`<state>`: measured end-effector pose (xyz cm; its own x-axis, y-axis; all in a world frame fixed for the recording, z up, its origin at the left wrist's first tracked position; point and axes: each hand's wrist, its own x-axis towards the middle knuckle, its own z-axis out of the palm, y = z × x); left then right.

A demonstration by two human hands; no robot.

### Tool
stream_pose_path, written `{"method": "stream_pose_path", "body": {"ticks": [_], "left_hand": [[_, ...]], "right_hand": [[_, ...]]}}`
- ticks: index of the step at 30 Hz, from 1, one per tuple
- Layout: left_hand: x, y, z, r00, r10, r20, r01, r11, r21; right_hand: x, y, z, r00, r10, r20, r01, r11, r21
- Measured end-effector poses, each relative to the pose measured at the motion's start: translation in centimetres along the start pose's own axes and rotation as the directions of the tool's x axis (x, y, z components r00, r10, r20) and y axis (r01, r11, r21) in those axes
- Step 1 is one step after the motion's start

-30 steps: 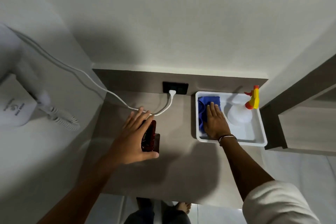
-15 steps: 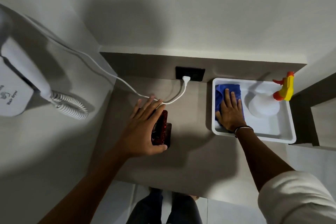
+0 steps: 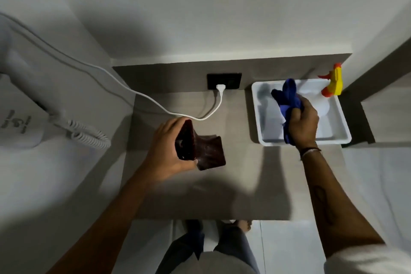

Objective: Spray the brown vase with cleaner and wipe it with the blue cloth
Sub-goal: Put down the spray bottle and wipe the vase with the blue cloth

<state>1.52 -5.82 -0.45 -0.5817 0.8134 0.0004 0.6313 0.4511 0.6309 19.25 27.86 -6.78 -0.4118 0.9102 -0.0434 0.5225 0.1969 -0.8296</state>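
Observation:
The brown vase is dark, glossy and square-sided, tilted with its base toward the right over the grey counter. My left hand grips it around the mouth end. My right hand is closed on the bunched blue cloth, lifted above the white tray. The spray bottle, white with a yellow and orange trigger head, stands in the tray's far right corner, apart from both hands.
A white cable runs from a black wall socket across the counter's back. A wall-mounted hair dryer with a coiled cord hangs on the left. A dark wooden unit borders the right. My legs show below the counter's front edge.
My left hand closed on the vase, lifted and tilted it. My right hand gathered the cloth that lay flat in the tray and raised it.

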Motion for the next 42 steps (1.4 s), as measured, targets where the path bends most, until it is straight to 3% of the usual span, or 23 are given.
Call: {"method": "stream_pose_path", "body": {"ticks": [4,7,13,16,18,24,26,29,31,35,37,39,42], "left_hand": [[-0.5,-1.1,0.5,1.000,-0.005,0.004,0.005,0.995,-0.098],[-0.2,-1.8,0.8,0.999,0.023,0.023,-0.020,0.993,-0.112],[-0.3,-3.1,-0.1,0.999,0.049,0.017,-0.045,0.986,-0.159],[-0.6,-3.3,-0.2,0.999,0.047,-0.023,-0.050,0.983,-0.174],[-0.6,-3.1,-0.3,0.999,0.034,-0.010,-0.036,0.981,-0.189],[-0.1,-2.6,-1.0,0.995,0.092,-0.033,-0.097,0.971,-0.219],[-0.1,-2.8,-1.0,0.997,0.071,-0.012,-0.072,0.975,-0.209],[-0.1,-2.7,-0.7,0.997,0.072,-0.001,-0.071,0.984,-0.160],[0.1,-2.1,-0.5,0.996,0.089,0.000,-0.088,0.984,-0.155],[0.6,-1.6,-0.2,0.993,0.119,-0.025,-0.122,0.981,-0.154],[0.5,-1.8,-0.3,0.991,0.124,-0.047,-0.130,0.974,-0.185],[0.3,-1.9,-0.4,0.989,0.145,-0.037,-0.149,0.977,-0.150],[0.3,-2.1,0.0,0.992,0.123,-0.010,-0.123,0.987,-0.101]], "right_hand": [[-9.8,-1.6,-0.5,0.997,-0.032,-0.064,0.046,0.972,0.230],[-16.0,-3.4,1.5,0.999,0.015,0.033,-0.025,0.947,0.320],[-19.9,-4.9,6.4,0.973,0.011,0.232,-0.065,0.971,0.229],[-21.0,-5.3,9.4,0.902,-0.057,0.429,0.057,0.998,0.014],[-21.7,-6.3,10.8,0.887,-0.073,0.456,0.107,0.993,-0.049],[-23.6,-9.6,11.8,0.801,-0.382,0.460,0.330,0.924,0.192],[-23.1,-7.4,11.3,0.805,-0.349,0.480,0.360,0.930,0.073],[-21.6,-4.1,9.5,0.865,-0.143,0.481,0.268,0.942,-0.204],[-21.5,-4.5,9.2,0.873,-0.092,0.480,0.202,0.963,-0.181],[-24.0,-9.0,10.7,0.834,-0.339,0.436,0.298,0.941,0.162],[-24.5,-9.5,10.8,0.818,-0.388,0.424,0.325,0.921,0.216],[-23.4,-7.8,10.3,0.813,-0.339,0.474,0.295,0.941,0.166],[-21.5,-4.7,8.8,0.850,-0.110,0.515,0.179,0.980,-0.087]]}}
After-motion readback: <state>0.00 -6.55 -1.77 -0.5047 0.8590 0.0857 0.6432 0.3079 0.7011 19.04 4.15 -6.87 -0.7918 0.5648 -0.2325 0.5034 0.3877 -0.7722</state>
